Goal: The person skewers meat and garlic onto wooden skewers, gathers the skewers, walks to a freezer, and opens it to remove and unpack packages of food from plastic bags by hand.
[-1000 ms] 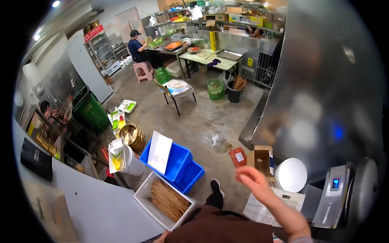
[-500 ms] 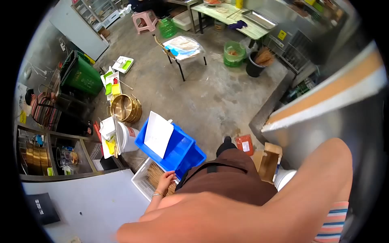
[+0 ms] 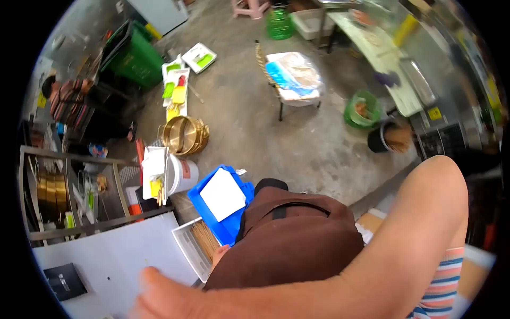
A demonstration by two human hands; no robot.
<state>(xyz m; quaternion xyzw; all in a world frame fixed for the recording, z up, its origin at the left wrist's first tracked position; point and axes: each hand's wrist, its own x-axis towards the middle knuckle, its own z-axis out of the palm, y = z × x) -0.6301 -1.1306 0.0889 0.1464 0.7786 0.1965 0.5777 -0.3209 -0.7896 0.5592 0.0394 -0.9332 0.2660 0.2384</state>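
My right arm reaches across the front of the brown apron (image 3: 287,250). My right hand (image 3: 164,297) is low at the left, over the pale worktop (image 3: 122,250); its fingers are blurred. Half hidden by the apron, my left hand (image 3: 219,255) is beside the white basket (image 3: 187,242) of thin wooden sticks (image 3: 204,239). What that hand holds, if anything, cannot be made out. A blue crate (image 3: 229,227) stands next to the basket, with a white tray (image 3: 220,194) lying on it.
A white bucket (image 3: 183,174) and brass pots (image 3: 183,135) stand beyond the crate. A covered chair (image 3: 295,77), a green basket (image 3: 362,109) and a black bucket (image 3: 378,138) are on the floor. At the left, another person (image 3: 71,101) is beside a green bin (image 3: 133,58).
The view has swung left and down. My right arm has come across my body, and its hand now shows at lower left. My left hand is more hidden by the apron.
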